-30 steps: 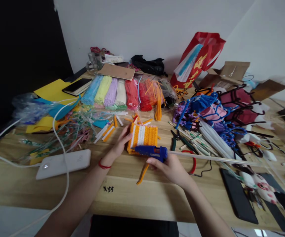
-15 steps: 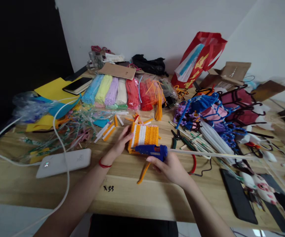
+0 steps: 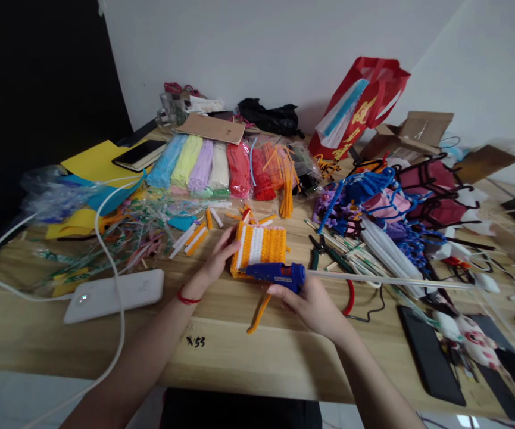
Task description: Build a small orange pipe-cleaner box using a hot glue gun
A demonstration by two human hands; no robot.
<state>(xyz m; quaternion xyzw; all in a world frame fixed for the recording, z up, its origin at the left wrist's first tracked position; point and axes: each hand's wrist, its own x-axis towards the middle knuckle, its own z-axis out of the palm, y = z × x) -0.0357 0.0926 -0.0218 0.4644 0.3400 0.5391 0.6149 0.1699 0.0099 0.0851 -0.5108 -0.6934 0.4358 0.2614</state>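
The right hand's fingers point(image 3: 286, 298) are clamped round the grip of a blue glue gun point(image 3: 277, 274); the left hand's fingers point(image 3: 229, 239) close on the left side of a fuzzy orange-and-white block point(image 3: 268, 243). The block sits mid-table, just beyond the gun, and looks light and soft-faced, likely to dent if squeezed, so best held by its sides. The gun seems stiff and light; the grip is the place to hold, clear of the nozzle. Its long axis runs left to right, nozzle leftward over the block's near edge, a long clear stick point(image 3: 386, 280) trailing right. Nearer lies a loose orange strip point(image 3: 259, 316); right, pliers point(image 3: 337, 259); farther, bagged coloured bundles point(image 3: 201, 164).
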